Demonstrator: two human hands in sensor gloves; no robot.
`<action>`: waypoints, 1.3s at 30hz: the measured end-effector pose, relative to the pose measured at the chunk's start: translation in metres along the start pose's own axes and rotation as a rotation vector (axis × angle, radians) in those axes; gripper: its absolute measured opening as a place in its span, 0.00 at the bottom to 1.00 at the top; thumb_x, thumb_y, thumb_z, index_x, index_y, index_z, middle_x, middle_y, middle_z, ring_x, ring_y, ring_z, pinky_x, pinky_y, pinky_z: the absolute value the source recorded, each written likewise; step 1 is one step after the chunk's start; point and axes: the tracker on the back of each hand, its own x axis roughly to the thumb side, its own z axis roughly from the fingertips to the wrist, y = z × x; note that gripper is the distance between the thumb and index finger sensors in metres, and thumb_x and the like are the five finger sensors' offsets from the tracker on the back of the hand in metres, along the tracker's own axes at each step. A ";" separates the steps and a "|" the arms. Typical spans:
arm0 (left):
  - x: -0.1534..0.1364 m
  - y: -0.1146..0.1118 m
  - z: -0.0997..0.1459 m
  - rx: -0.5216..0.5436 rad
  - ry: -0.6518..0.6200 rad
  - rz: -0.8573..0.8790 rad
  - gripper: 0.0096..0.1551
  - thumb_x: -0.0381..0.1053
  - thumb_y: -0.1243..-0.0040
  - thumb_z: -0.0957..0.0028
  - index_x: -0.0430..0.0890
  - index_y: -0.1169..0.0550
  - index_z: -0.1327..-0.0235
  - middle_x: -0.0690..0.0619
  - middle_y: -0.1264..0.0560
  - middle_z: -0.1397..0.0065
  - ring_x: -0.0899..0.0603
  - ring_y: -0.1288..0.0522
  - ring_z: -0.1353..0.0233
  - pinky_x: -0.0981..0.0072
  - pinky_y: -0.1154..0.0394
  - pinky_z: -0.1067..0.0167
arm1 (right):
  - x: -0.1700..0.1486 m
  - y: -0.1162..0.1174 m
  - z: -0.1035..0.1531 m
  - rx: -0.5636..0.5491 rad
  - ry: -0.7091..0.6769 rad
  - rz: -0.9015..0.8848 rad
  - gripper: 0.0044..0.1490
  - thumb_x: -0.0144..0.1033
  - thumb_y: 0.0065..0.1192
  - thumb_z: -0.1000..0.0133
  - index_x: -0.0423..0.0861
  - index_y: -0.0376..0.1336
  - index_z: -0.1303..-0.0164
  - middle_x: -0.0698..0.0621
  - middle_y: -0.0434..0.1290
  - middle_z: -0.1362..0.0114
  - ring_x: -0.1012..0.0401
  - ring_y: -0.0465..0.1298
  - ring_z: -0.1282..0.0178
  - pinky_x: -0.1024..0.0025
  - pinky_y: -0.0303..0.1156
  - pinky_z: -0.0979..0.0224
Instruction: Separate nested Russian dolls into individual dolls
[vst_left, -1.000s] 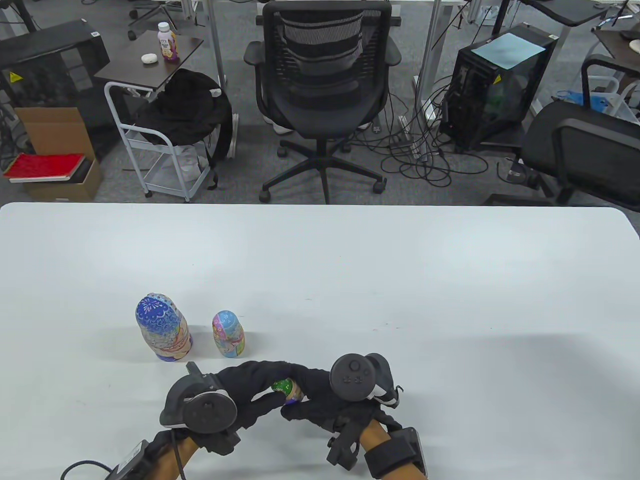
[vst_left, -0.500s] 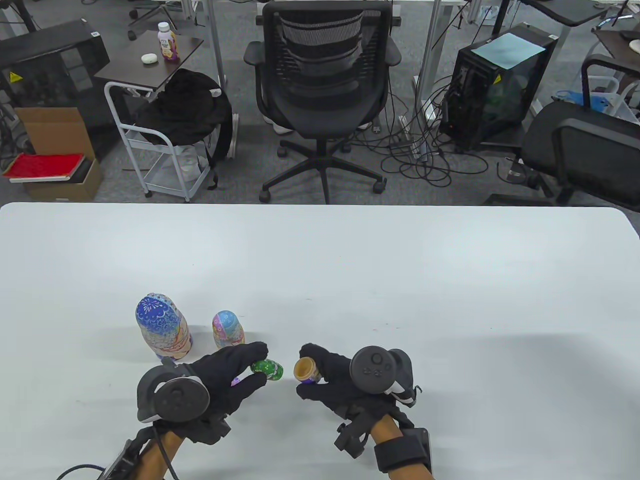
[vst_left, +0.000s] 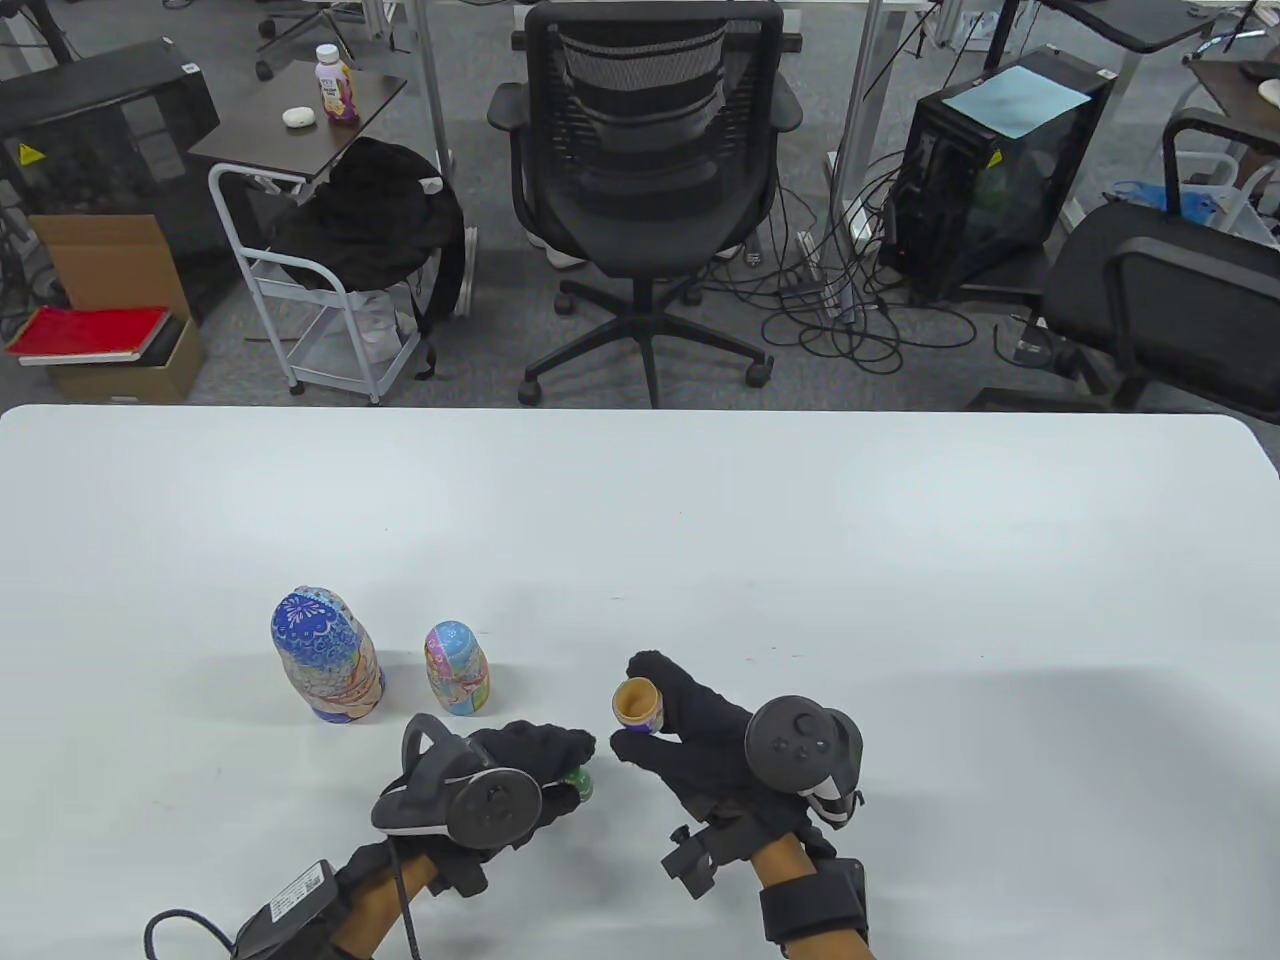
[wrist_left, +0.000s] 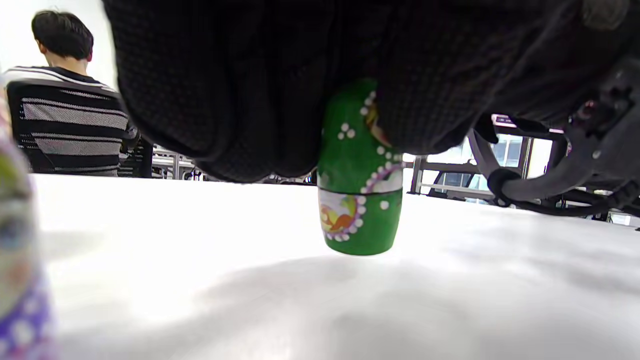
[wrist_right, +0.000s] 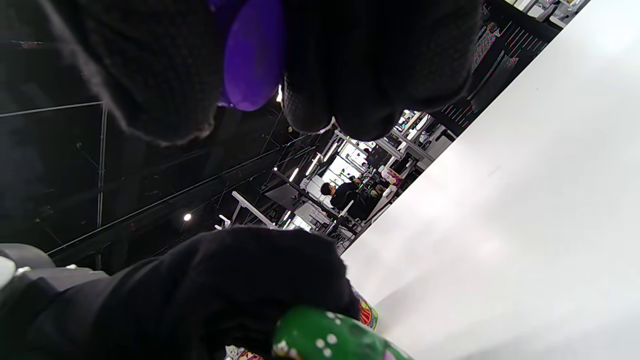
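Left hand (vst_left: 530, 760), gloved, tracker on its back, grips the small green doll (wrist_left: 360, 200) from above; the fingers (wrist_left: 225, 100) cover its head, and the lower body hangs out below them. In the left wrist view the green doll is upright, seam closed, its base at or just above the white table (vst_left: 700, 520); contact cannot be told. In the table view only a sliver of green shows at the right edge of that hand. Right hand (vst_left: 700, 740) holds an open doll half (vst_left: 637, 704) between thumb and fingers, hollow wooden interior turned up toward the camera; the right wrist view shows its purple outer surface pinched by the fingertips. This half is off the table, just right of the left hand, the two hands near each other but apart. Large blue doll (vst_left: 325, 655) stands upright on the table to the left. Medium light-blue and pink doll (vst_left: 456, 668) stands upright just beside it on the right, not touching, and just beyond the left hand. Both dolls are closed.
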 end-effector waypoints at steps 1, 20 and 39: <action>0.000 -0.002 -0.001 -0.006 -0.001 -0.005 0.32 0.56 0.33 0.45 0.44 0.25 0.30 0.43 0.18 0.35 0.38 0.15 0.41 0.55 0.17 0.45 | 0.000 0.000 0.000 0.001 0.000 -0.001 0.52 0.48 0.76 0.53 0.40 0.57 0.22 0.38 0.78 0.33 0.45 0.79 0.36 0.53 0.76 0.35; -0.018 0.021 0.017 0.088 0.138 -0.031 0.36 0.59 0.36 0.43 0.45 0.29 0.25 0.43 0.20 0.31 0.37 0.17 0.37 0.53 0.18 0.42 | 0.003 0.007 0.000 0.026 -0.030 0.008 0.52 0.50 0.77 0.54 0.40 0.58 0.23 0.39 0.79 0.34 0.46 0.80 0.37 0.54 0.77 0.36; -0.045 0.022 0.039 -0.054 0.252 -0.023 0.32 0.58 0.32 0.47 0.46 0.23 0.33 0.42 0.18 0.35 0.38 0.15 0.42 0.56 0.16 0.46 | 0.004 0.029 0.000 0.147 -0.044 0.028 0.54 0.49 0.77 0.54 0.36 0.57 0.23 0.38 0.79 0.34 0.45 0.80 0.37 0.53 0.77 0.37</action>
